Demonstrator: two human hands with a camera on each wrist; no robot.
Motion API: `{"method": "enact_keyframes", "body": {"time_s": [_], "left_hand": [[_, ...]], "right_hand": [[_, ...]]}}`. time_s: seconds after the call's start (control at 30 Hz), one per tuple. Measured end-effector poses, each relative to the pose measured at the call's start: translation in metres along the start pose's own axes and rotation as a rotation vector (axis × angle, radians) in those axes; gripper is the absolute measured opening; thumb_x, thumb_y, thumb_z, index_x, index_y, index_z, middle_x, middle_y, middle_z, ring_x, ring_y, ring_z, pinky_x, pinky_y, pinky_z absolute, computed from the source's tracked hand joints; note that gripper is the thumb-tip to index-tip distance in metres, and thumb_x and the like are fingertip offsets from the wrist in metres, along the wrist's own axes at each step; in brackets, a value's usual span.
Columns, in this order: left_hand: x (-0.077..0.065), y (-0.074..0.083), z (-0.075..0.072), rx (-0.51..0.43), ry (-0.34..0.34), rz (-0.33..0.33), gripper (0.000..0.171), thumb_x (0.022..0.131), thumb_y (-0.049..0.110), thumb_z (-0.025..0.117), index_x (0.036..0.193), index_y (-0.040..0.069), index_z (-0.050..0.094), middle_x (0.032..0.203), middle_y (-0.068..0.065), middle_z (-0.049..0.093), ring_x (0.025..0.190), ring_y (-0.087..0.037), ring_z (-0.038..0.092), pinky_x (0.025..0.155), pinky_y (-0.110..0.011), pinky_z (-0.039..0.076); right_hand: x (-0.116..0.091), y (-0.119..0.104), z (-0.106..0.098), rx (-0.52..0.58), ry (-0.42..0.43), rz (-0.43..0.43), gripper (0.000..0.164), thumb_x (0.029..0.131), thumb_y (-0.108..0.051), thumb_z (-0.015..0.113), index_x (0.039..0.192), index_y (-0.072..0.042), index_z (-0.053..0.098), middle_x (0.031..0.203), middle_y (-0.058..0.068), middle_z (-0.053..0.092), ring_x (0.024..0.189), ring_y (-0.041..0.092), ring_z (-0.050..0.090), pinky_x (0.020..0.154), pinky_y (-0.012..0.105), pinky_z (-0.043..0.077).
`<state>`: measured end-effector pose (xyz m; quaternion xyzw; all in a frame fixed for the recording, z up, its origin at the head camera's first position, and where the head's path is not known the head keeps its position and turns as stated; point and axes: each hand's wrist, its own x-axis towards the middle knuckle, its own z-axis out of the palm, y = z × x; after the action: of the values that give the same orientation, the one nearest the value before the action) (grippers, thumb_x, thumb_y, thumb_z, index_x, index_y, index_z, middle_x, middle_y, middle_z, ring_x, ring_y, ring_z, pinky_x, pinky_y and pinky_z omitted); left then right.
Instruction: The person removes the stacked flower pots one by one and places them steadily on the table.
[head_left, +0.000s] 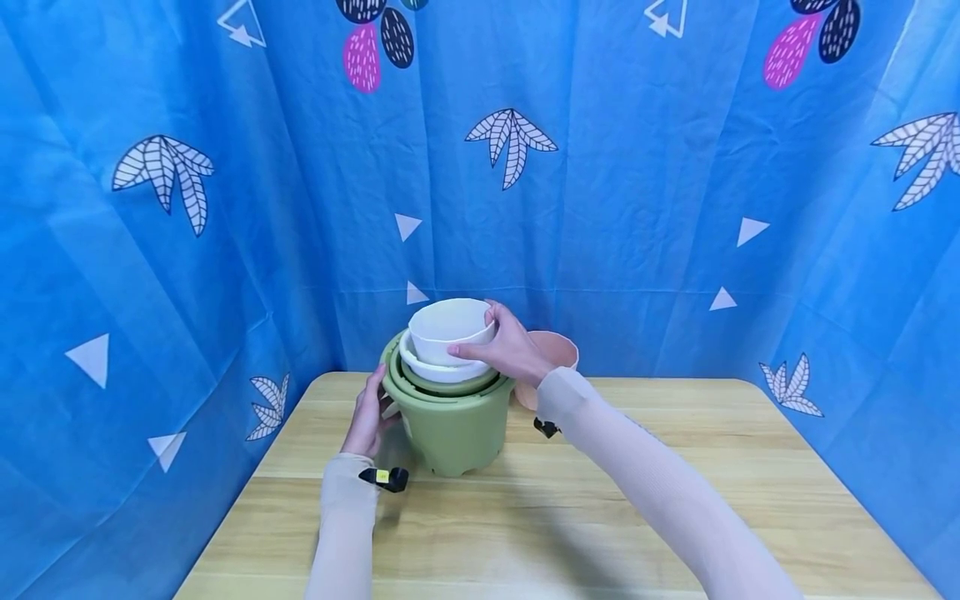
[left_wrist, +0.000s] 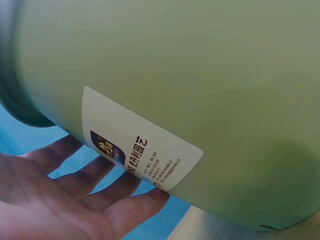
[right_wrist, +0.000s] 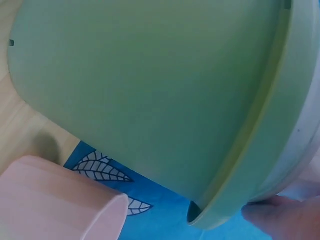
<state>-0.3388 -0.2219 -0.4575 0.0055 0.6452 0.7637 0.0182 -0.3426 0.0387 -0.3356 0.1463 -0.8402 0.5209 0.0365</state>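
Observation:
A large green flowerpot [head_left: 457, 437] stands upright on the table, holding a smaller green pot and a white-rimmed pot [head_left: 408, 360]. On top is a white flowerpot [head_left: 442, 329], its base inside the stack. My right hand [head_left: 512, 342] grips this white pot by its right side, thumb in front and fingers behind. My left hand [head_left: 366, 412] rests against the large pot's left side. In the left wrist view, its extended fingers [left_wrist: 130, 212] touch the green wall beside a white label [left_wrist: 137, 142]; the thumb is out of that view.
Behind and right of the stack stands a pink flowerpot [head_left: 555, 346], partly hidden by my right hand and arm. The wooden table [head_left: 675, 467] extends forward and right. A blue patterned curtain [head_left: 637, 208] hangs around its back and sides.

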Motion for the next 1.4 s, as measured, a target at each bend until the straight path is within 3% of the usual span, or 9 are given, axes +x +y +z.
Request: {"method": "enact_keyframes", "body": {"time_s": [0.27,0.57,0.87,1.07,1.4], "left_hand": [[0.001,-0.001,0.0,0.003,0.003,0.004,0.069,0.104,0.067,0.037,0.151,0.017,0.042,0.159,-0.011,0.037,0.149,-0.033,0.035,0.123,-0.065,0.029],[0.003,-0.002,0.0,-0.006,-0.001,0.009,0.067,0.104,0.067,0.038,0.148,0.018,0.045,0.154,-0.008,0.04,0.147,-0.031,0.036,0.124,-0.063,0.029],[0.004,-0.002,0.0,-0.005,-0.006,0.014,0.066,0.103,0.068,0.038,0.146,0.019,0.047,0.15,-0.005,0.042,0.144,-0.029,0.038,0.124,-0.062,0.029],[0.005,-0.002,0.0,-0.007,-0.008,0.011,0.066,0.103,0.068,0.038,0.147,0.02,0.046,0.15,-0.004,0.042,0.143,-0.028,0.037,0.125,-0.062,0.028],[0.006,-0.002,0.0,-0.003,-0.009,0.014,0.068,0.104,0.068,0.037,0.149,0.018,0.044,0.153,-0.005,0.041,0.145,-0.029,0.037,0.125,-0.063,0.028]], "right_hand": [[0.004,-0.003,-0.003,0.049,0.035,-0.034,0.064,0.078,-0.035,0.091,0.104,-0.012,0.038,0.157,0.005,0.045,0.139,0.026,0.048,0.117,0.044,0.042],[0.006,-0.011,-0.011,0.083,0.061,-0.038,0.061,0.08,-0.035,0.09,0.1,-0.014,0.036,0.168,0.003,0.033,0.151,0.028,0.036,0.124,0.047,0.036],[0.006,-0.016,-0.019,0.126,0.028,-0.045,0.062,0.08,-0.036,0.09,0.102,-0.014,0.036,0.166,0.001,0.035,0.146,0.028,0.043,0.119,0.048,0.043],[0.006,-0.021,-0.022,0.151,0.013,-0.046,0.067,0.079,-0.035,0.09,0.11,-0.007,0.038,0.167,-0.002,0.033,0.145,0.028,0.044,0.118,0.048,0.044],[0.004,-0.03,-0.03,0.217,0.048,-0.048,0.062,0.078,-0.037,0.092,0.102,-0.017,0.038,0.162,-0.007,0.041,0.14,0.024,0.049,0.112,0.046,0.05]]}}
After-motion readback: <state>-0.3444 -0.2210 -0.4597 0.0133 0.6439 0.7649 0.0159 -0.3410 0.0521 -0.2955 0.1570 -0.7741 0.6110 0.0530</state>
